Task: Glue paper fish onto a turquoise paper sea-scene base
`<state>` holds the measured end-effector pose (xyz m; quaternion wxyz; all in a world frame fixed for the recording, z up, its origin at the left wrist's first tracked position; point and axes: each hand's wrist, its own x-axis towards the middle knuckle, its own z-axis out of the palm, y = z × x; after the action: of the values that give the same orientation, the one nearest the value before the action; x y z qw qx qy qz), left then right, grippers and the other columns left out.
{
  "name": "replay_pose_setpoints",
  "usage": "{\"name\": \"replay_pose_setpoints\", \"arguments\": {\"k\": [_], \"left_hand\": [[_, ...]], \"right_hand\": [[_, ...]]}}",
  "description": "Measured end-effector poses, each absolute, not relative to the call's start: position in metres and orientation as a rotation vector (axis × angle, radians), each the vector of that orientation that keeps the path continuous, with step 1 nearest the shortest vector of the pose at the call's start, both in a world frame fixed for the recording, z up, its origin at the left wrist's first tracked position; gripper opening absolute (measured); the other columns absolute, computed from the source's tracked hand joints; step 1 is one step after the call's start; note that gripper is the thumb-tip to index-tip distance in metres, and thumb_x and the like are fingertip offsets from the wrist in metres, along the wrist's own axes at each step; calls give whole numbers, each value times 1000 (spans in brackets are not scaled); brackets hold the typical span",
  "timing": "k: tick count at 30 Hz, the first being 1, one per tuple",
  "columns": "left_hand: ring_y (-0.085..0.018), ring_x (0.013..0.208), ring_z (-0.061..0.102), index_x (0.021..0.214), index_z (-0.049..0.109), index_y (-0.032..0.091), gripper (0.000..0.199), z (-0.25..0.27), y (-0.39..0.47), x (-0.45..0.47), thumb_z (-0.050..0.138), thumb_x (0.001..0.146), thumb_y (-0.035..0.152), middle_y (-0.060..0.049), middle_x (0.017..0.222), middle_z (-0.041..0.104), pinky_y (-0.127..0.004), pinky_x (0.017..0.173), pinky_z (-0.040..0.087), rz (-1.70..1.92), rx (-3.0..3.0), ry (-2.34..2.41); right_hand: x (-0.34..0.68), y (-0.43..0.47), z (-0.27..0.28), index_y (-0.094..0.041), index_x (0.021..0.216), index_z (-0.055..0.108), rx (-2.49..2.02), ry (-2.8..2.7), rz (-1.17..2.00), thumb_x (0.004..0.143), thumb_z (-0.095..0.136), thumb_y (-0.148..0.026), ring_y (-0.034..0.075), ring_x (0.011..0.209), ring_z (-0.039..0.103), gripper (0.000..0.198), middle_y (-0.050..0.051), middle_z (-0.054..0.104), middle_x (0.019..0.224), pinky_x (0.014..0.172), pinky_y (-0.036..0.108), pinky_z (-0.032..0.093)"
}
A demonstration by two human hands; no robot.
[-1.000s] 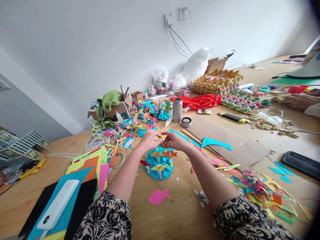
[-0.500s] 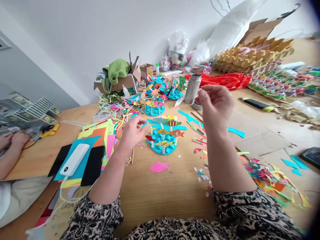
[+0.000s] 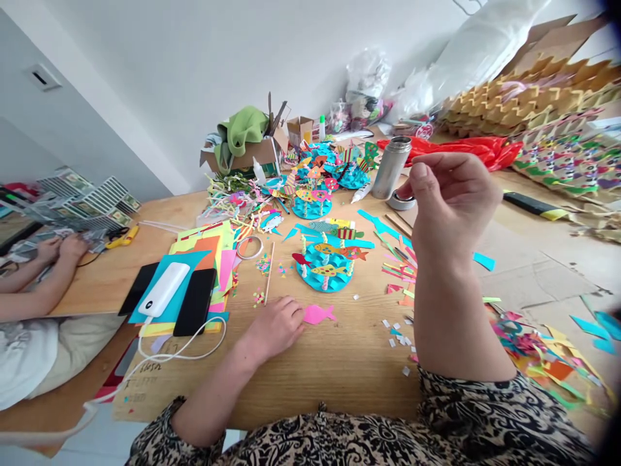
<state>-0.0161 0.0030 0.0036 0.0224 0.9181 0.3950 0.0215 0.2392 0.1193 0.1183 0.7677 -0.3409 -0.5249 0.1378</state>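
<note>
My left hand (image 3: 276,327) rests low on the table, its bent fingertips over the head end of a flat pink paper fish (image 3: 320,314). The fingers cover that end, so the grip is partly hidden. My right hand (image 3: 453,213) is raised at the right, thumb and forefinger pinched together; anything between them is too small to make out. Between the hands stands a round blue base (image 3: 325,282) with pale twisted stems carrying orange, yellow and red paper fish (image 3: 327,270). A similar blue piece (image 3: 311,208) with paper fish stands farther back.
Coloured paper sheets (image 3: 226,259), a white power bank (image 3: 167,289) and a black phone (image 3: 195,303) lie left. Behind my right hand are an uncapped steel bottle (image 3: 391,168) and a cutter knife (image 3: 533,205). Paper scraps (image 3: 533,356) cover the right. Another person's hands (image 3: 63,248) work far left.
My left hand has come down and toward me, from beside the blue base to the pink fish. My right hand stays raised and pinched. The view has shifted to the left.
</note>
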Motion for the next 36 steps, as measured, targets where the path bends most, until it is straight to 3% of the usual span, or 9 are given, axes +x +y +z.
{"name": "replay_pose_setpoints", "arguments": {"k": [11,17,23,26,31,36], "left_hand": [[-20,75,59,76,59,15,13,-4,10,-10,53,86,11,-5,76,62,-33,68,52,70,3132,1058],[-19,76,60,77,60,16,14,-11,9,-13,50,87,11,-5,77,63,-33,71,52,181,3069,1062],[-16,80,64,82,60,20,13,-1,11,-20,50,85,12,-3,81,68,-29,76,51,606,2526,1290],[-15,75,63,76,57,21,9,20,13,-21,53,81,15,-2,79,67,-28,71,51,829,2309,1338],[-17,76,63,75,53,21,10,57,21,-15,51,75,11,-3,79,66,-30,71,50,1010,2314,1263],[-18,81,63,77,53,22,12,80,37,-8,52,75,10,-3,85,67,-31,73,49,1048,2413,1226]], "right_hand": [[240,114,122,-19,83,61,-779,-1140,309,82,65,-25,8,55,55,7,-3,55,66,54,26,45],[240,112,123,-19,82,61,-798,-1152,299,83,65,-25,8,55,56,7,-3,57,66,54,25,46],[236,104,126,-20,83,63,-747,-1181,375,83,65,-23,9,56,56,4,-4,58,66,54,26,46],[228,96,126,-21,85,65,-740,-1433,531,84,65,-26,10,59,58,5,-3,61,67,56,26,46],[210,84,123,-24,89,70,-710,-2288,685,80,71,-30,17,82,62,12,3,68,85,73,31,48],[203,85,117,-21,79,69,-761,-2487,650,87,62,-21,15,77,60,11,2,67,78,72,29,45]]}}
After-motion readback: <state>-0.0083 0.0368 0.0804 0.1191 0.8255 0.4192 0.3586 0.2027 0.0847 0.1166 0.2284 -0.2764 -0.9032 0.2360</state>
